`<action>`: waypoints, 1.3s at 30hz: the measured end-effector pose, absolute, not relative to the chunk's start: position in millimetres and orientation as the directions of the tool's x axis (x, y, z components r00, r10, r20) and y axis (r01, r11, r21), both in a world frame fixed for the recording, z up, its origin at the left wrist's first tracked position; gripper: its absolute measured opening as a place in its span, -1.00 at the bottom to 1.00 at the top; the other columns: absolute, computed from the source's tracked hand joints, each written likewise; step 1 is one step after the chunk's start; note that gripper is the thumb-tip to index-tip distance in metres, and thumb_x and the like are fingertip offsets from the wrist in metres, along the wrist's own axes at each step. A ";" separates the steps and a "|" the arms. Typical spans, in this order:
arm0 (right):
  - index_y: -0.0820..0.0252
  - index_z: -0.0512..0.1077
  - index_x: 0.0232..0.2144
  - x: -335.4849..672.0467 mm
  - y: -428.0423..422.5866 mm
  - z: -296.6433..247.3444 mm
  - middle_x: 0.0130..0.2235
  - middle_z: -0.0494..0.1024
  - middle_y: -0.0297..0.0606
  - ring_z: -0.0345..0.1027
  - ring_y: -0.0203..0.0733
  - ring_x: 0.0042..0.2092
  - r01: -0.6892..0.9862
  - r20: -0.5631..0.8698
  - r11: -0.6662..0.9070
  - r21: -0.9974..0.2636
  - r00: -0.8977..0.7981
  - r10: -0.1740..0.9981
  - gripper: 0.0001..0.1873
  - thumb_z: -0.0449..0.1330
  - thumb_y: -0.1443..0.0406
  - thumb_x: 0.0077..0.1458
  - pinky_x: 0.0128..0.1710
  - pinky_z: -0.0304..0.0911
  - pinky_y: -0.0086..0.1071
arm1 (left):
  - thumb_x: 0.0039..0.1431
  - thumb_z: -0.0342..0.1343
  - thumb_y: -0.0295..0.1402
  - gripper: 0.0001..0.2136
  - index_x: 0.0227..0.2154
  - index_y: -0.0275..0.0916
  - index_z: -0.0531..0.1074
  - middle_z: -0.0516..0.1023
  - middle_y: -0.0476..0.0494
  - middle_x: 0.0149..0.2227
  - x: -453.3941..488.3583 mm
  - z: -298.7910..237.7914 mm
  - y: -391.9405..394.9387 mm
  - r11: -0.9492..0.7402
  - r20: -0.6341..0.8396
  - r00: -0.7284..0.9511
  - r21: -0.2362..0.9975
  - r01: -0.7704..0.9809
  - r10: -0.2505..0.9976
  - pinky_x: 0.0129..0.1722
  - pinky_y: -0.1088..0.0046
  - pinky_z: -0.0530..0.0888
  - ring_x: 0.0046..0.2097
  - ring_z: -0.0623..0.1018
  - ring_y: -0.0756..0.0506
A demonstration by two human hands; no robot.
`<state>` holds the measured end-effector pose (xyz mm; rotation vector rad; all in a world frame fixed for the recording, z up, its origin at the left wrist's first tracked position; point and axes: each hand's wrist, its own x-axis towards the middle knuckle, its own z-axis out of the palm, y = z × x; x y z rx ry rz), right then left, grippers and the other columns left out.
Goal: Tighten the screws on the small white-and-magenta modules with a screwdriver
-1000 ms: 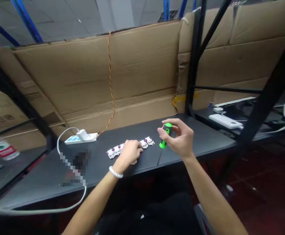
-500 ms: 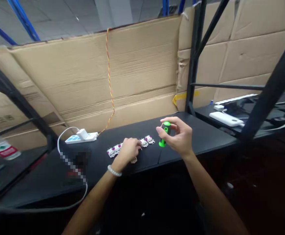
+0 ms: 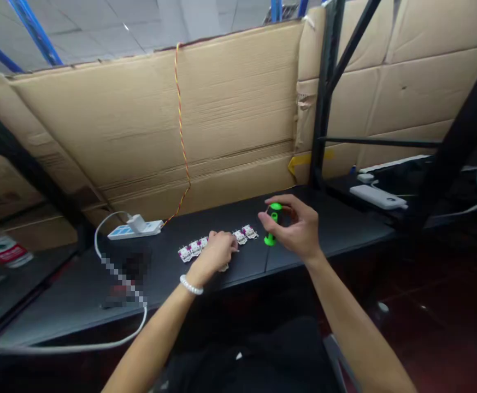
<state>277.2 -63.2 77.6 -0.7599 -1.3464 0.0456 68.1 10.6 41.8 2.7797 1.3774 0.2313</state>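
My right hand (image 3: pixel 295 226) pinches a green-and-black screwdriver (image 3: pixel 274 217) between thumb and fingers. It is held upright above the black tabletop, with a green cap on top and a green flange below; its tip does not show. My left hand (image 3: pixel 219 250) is curled down over a row of small white-and-purple parts, fingers closed near the tabletop. What lies under its fingertips is hidden. Several of these parts (image 3: pixel 195 249) lie to the left of the hand, and two more parts (image 3: pixel 245 233) sit just to its right. Another pale part (image 3: pixel 224 268) peeks out beneath the wrist side.
A white power strip (image 3: pixel 135 230) with a plugged-in charger stands at the back left, its white cable (image 3: pixel 119 345) looping over the front edge. Cardboard panels (image 3: pixel 238 120) and black posts (image 3: pixel 324 98) bound the table (image 3: pixel 287 259). A bottle (image 3: pixel 6 250) is far left.
My right hand with the screwdriver has shifted very slightly left. My left hand stays over the row of parts, barely moved. The view has tilted a little.
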 end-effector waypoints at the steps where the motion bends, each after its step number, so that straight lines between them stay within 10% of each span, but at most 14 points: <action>1: 0.11 0.61 -0.25 277.1 -63.5 78.0 -0.33 0.64 -0.35 0.49 -0.27 -0.40 0.390 0.856 0.762 -0.516 0.260 0.446 -0.80 0.46 0.24 0.05 -0.41 0.46 -0.40 | 0.28 0.13 -0.55 -0.82 -0.37 -0.23 0.60 0.71 -0.24 -0.24 68.0 43.2 9.7 -0.606 0.124 0.595 0.097 0.790 0.794 0.08 0.11 0.41 -0.06 0.64 -0.31; 16: 0.08 0.62 -0.24 279.0 -61.5 74.8 -0.31 0.64 -0.35 0.52 -0.24 -0.36 0.410 0.856 0.752 -0.517 0.249 0.452 -0.79 0.47 0.20 0.05 -0.36 0.51 -0.37 | 0.40 0.08 -0.46 -0.84 -0.27 -0.18 0.54 0.66 -0.15 -0.19 -2.2 26.4 -47.1 -0.723 0.431 0.585 0.328 0.608 0.687 0.00 0.27 0.54 -0.11 0.62 -0.15; 39: 0.08 0.61 -0.26 277.8 -64.0 76.0 -0.34 0.62 -0.35 0.50 -0.23 -0.38 0.425 0.857 0.744 -0.515 0.231 0.461 -0.79 0.46 0.17 0.06 -0.36 0.53 -0.34 | 0.45 0.04 -0.50 -0.77 -0.26 -0.20 0.59 0.64 -0.15 -0.20 -0.8 1.3 -51.6 -0.731 0.519 0.565 0.190 0.655 0.641 -0.07 0.32 0.58 -0.12 0.60 -0.14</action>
